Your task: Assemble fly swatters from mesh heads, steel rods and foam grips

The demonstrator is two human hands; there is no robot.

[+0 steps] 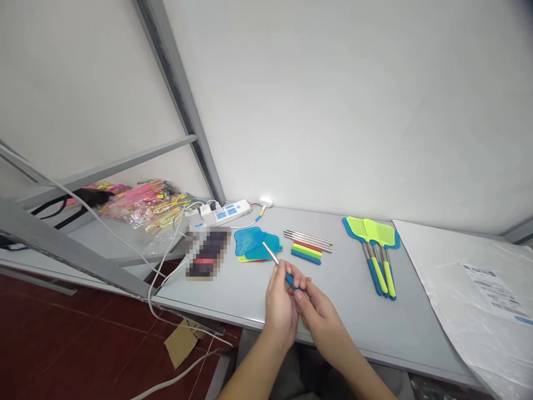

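Above the table's front part, my left hand (280, 305) is closed around a fly swatter handle with a silver metal rod (271, 254) and a blue grip (291, 281). My right hand (322, 319) pinches the lower end of the same blue grip. The rod's tip points up and left, overlapping a blue mesh swatter head (249, 243) in the view; I cannot tell whether they touch. More heads, blue, yellow-green and red, lie stacked under it. Right of them are several loose metal rods (312, 238), with red, yellow-green and blue grips (306, 254) laid alongside.
Several assembled fly swatters (380, 261) lie at the right. Beyond them spreads a white plastic sheet (453, 278) with a label. A power strip (231, 211) and a pixelated object (207, 254) are at the left. White cables (155, 303) hang past the table edge near a metal frame (183, 100).
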